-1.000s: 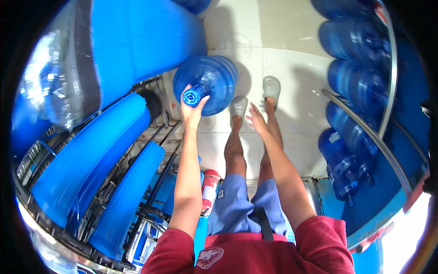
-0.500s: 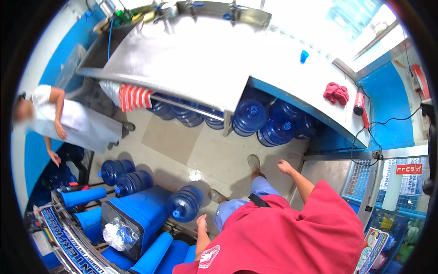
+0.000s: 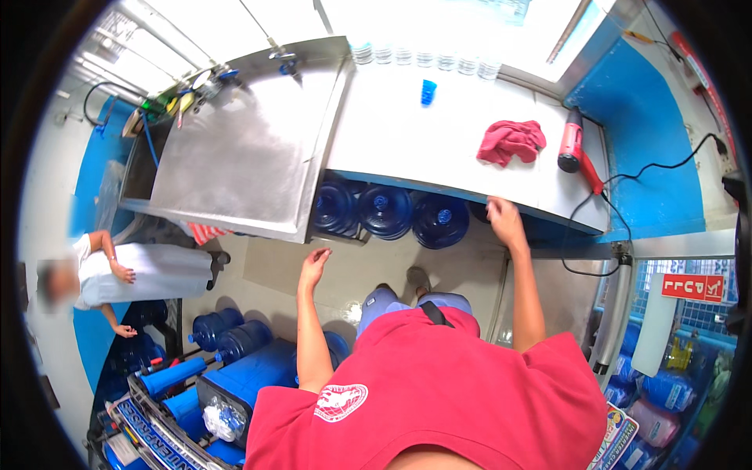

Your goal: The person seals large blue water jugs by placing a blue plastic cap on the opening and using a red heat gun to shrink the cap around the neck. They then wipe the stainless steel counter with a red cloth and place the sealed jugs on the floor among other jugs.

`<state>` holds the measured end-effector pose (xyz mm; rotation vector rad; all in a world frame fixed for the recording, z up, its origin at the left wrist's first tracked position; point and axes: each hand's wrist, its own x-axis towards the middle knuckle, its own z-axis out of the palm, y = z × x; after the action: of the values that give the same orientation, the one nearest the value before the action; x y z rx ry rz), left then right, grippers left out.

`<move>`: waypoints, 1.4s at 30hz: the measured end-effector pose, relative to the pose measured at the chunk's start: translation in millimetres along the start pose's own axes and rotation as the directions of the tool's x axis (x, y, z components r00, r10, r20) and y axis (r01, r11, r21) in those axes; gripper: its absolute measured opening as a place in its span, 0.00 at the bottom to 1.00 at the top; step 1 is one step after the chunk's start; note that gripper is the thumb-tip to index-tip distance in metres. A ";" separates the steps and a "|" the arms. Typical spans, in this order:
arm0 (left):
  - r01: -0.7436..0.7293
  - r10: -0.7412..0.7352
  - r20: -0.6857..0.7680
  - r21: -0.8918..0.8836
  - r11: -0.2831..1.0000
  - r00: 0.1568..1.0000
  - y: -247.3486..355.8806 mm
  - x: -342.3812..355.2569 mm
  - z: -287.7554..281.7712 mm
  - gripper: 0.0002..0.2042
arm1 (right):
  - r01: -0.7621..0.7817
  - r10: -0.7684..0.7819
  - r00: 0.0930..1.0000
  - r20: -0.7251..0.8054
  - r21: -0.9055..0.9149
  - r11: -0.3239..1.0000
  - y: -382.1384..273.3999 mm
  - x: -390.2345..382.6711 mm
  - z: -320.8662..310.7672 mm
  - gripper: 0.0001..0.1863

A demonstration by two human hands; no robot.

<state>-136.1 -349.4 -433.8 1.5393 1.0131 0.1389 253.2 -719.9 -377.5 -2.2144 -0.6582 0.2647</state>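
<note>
My left hand (image 3: 315, 268) is held out over the tiled floor, near the corner of the steel sink counter (image 3: 235, 172). It is empty, with its fingers loosely curved and apart. My right hand (image 3: 505, 221) is by the front edge of the white counter (image 3: 376, 133), below a crumpled red cloth (image 3: 511, 142). It appears empty too, its fingers half bent; whether it touches the edge I cannot tell. A red and black heat gun (image 3: 572, 141) lies right of the cloth. Further back on the counter is a small blue ribbed plastic piece (image 3: 428, 92).
Large blue water jugs (image 3: 384, 211) stand under the counter. More jugs (image 3: 244, 341) lie at the lower left beside a blue tank (image 3: 270, 368). A person in a pale apron (image 3: 172, 270) stands at left. The heat gun's black cord (image 3: 666, 164) runs to the right wall.
I have moved nearer to the white counter, and my view has shifted to the right. Both my hands have come up and forward. The other person stays at the left.
</note>
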 end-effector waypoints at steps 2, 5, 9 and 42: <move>-0.003 -0.005 0.162 0.054 0.999 0.987 47.3 7.9 19.9 0.15 | 0.058 -0.072 0.972 -0.224 -0.069 0.996 -15.1 47.2 -41.7 0.14; -0.070 0.059 0.429 0.011 0.997 0.902 108.2 26.7 54.6 0.13 | 0.049 -0.058 0.895 -0.442 -0.032 0.998 -23.6 134.5 -71.8 0.16; -0.408 0.321 0.416 0.138 0.902 0.851 203.0 91.6 128.3 0.16 | -0.354 0.250 0.916 -0.313 -0.340 0.871 -5.5 192.7 -33.9 0.47; -0.300 0.091 -0.762 -0.139 0.944 0.641 167.8 -0.4 103.0 0.12 | 0.151 -0.528 0.804 0.274 0.764 0.627 -157.7 177.6 178.5 0.23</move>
<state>11.7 -408.5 -317.8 1.3477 1.3888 1.1120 275.1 -423.6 -373.7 -1.2091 -1.0346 0.7464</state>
